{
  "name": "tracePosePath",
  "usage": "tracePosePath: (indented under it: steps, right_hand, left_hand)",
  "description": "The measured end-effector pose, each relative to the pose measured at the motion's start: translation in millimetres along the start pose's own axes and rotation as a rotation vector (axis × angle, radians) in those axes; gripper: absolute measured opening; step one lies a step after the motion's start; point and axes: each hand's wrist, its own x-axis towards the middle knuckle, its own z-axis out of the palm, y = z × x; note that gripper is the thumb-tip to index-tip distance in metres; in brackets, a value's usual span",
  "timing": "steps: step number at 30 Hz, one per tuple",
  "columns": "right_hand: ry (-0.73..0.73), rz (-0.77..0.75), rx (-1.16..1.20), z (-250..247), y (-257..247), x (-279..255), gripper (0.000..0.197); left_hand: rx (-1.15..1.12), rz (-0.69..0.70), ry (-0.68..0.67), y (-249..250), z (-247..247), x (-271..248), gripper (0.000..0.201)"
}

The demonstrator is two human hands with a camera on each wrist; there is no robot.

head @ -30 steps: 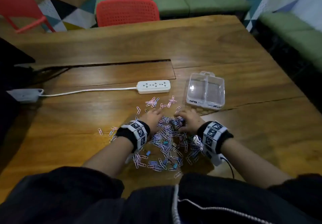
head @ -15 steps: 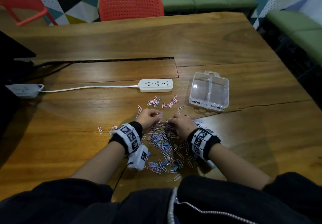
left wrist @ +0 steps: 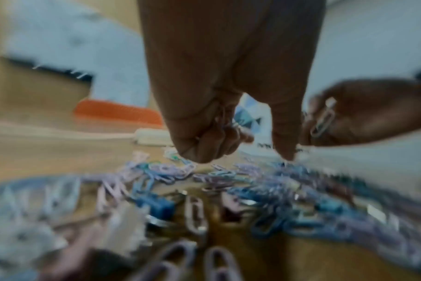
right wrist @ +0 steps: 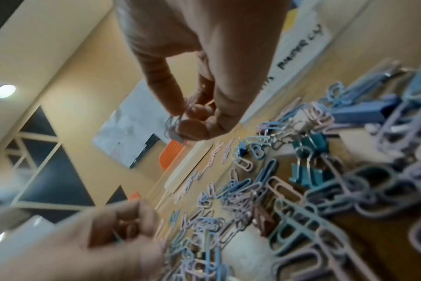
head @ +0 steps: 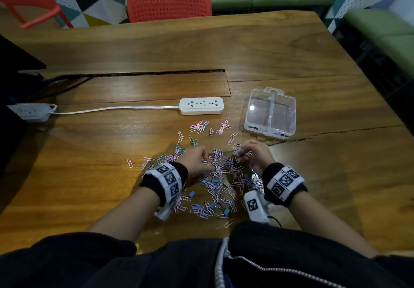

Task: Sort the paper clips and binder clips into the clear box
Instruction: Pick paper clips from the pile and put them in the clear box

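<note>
Paper clips (head: 220,182) lie heaped on the table (head: 313,189) between both wrists, binder clips (head: 226,211) mixed in. Left hand (head: 197,160) and right hand (head: 255,155) each pinch several clips. Light, slippery, prone to tangle; best pinched singly. Beyond, the clear box (head: 270,114) looks closed; label partly unreadable.

Head view dim, warm; soft glare streak on table (head: 125,164) left of centre, edges bowed by wide lens. Left wrist view heavily motion-blurred, paper clips (left wrist: 195,214) smeared. Right wrist view brighter, tilted; ceiling light (right wrist: 4,91) upper left, lower edge unfocused.
</note>
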Motion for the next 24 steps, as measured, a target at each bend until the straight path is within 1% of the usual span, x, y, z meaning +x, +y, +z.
tracePosePath:
  steps: [1,2,3,5,7,9,11,13,16,17,19,20,21,24]
  right_hand:
    - [0.0,0.045,0.088,-1.5,0.6,-0.3,0.027]
    - [-0.014,0.088,0.158,-2.7,1.5,-1.1,0.026]
    - [-0.032,0.119,0.216,-3.9,3.0,-1.8,0.024]
    - [-0.066,0.151,0.294,-6.1,5.1,-3.4,0.021]
    - [-0.085,0.161,0.288,-6.9,5.3,-5.0,0.019]
    - [-0.092,0.172,0.216,-4.0,5.0,-6.2,0.019]
    - [-0.093,0.18,0.028,0.7,5.2,-7.4,0.02]
    - [-0.081,0.141,-0.263,4.5,9.2,-6.3,0.021]
    - [-0.071,-0.065,-0.801,8.9,20.0,-6.1,0.019]
    - [-0.095,-0.129,-0.984,10.1,23.2,-6.6,0.024]
    - [-0.177,-0.194,-1.254,11.6,27.8,-4.2,0.047]
    - [-0.196,-0.201,-1.314,12.4,28.0,-3.2,0.053]
    - [-0.198,-0.206,-1.338,13.3,27.1,-3.1,0.054]
    - [-0.204,-0.234,-1.387,14.6,25.4,-4.1,0.039]
  left_hand:
    - [0.118,0.019,-0.041,-1.9,2.9,-0.5,0.028]
    - [0.185,0.03,-0.069,-4.0,5.7,0.4,0.037]
    - [0.216,0.039,-0.075,-5.2,7.4,0.8,0.041]
    - [0.263,0.081,-0.046,-4.1,7.4,0.9,0.03]
    - [0.325,0.106,-0.044,-1.1,6.6,0.2,0.018]
    - [0.334,0.12,-0.043,1.4,6.1,-0.9,0.018]
    - [0.224,0.124,-0.025,0.9,4.3,-1.5,0.02]
    - [-0.051,0.07,-0.027,-1.4,-0.1,-1.4,0.024]
    - [-0.513,-0.065,-0.097,-5.6,-7.5,-0.5,0.022]
    - [-0.646,-0.106,-0.13,-5.8,-8.6,-1.2,0.02]
    - [-0.822,-0.143,-0.151,-4.5,-9.5,-1.2,0.02]
    - [-0.866,-0.151,-0.148,-4.3,-8.8,0.4,0.02]
    - [-0.89,-0.156,-0.146,-3.9,-7.7,1.6,0.02]
    - [-0.926,-0.16,-0.16,-3.3,-5.4,3.7,0.017]
